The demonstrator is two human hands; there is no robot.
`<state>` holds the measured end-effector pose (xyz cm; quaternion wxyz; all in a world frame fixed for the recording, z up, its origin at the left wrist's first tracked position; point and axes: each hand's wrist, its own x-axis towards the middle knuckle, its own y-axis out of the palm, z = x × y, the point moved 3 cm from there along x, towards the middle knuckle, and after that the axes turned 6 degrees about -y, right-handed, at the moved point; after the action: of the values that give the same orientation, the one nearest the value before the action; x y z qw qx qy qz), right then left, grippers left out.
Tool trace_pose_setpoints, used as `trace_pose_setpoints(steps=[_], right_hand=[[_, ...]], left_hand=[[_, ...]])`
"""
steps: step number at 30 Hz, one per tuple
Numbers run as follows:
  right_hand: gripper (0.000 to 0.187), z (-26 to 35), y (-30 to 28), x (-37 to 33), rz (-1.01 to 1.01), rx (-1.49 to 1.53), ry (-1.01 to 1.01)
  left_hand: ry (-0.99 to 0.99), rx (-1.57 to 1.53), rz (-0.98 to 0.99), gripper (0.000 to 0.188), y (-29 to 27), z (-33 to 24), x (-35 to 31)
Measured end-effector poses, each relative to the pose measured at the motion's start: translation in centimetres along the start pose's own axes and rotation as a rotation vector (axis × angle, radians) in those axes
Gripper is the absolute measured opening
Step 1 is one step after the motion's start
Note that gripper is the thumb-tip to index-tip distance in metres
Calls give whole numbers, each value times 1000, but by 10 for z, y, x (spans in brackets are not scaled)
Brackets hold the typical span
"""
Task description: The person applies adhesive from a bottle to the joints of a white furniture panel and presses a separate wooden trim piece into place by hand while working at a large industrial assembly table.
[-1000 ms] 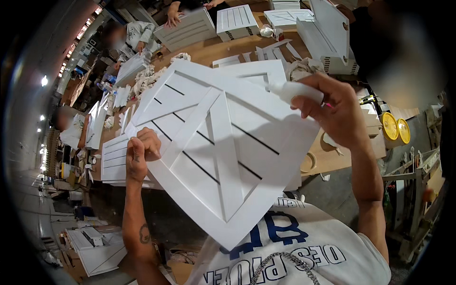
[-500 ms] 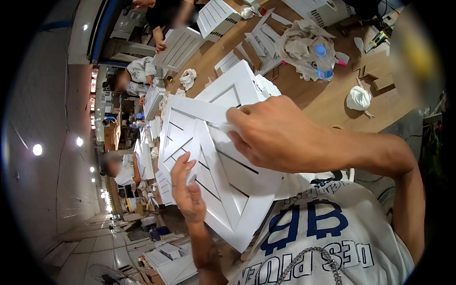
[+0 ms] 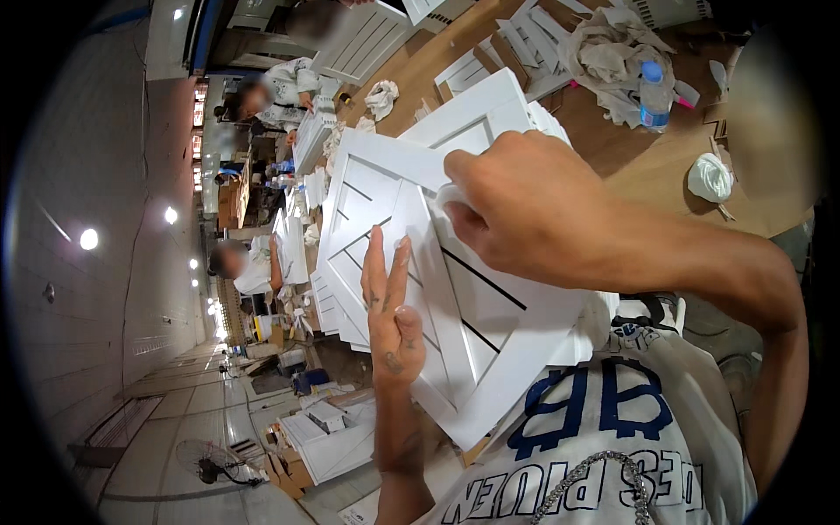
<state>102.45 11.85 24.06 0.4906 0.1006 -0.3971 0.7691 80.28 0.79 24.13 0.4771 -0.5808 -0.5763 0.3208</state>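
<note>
A white door-like panel (image 3: 477, 385) with a raised frame, a diagonal board and dark grooves lies in front of me, on top of other white panels (image 3: 490, 109). My right hand (image 3: 534, 210) is closed over the panel's upper part, pinching a small white piece (image 3: 451, 198) against or just above its surface. Most of that piece is hidden by the fingers, and its kind cannot be made out. My left hand (image 3: 394, 311) is open beside the diagonal board, fingers stretched out and thumb apart. Whether its edge touches the panel is unclear.
Beyond the panels, a wooden table (image 3: 612, 166) carries a crumpled cloth (image 3: 604, 57), a plastic bottle (image 3: 654, 101), a white cloth bundle (image 3: 710, 178) and loose white strips (image 3: 534, 39). Co-workers (image 3: 293, 83) handle panels at the left. A fan (image 3: 210, 462) stands lower left.
The whole view has shifted, so the panels and table appear farther right and higher. My left fingers have straightened. My right hand keeps its pinch at about the same part of the panel.
</note>
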Motion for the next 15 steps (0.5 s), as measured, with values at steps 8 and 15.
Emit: trace_pose_setpoints(steps=[8, 15], right_hand=[[21, -5, -1, 7, -4, 30, 31], [20, -2, -2, 10, 39, 31, 6]], left_hand=[[-81, -124, -50, 77, 0, -1, -3], [-94, -213, -126, 74, -5, -1, -3]])
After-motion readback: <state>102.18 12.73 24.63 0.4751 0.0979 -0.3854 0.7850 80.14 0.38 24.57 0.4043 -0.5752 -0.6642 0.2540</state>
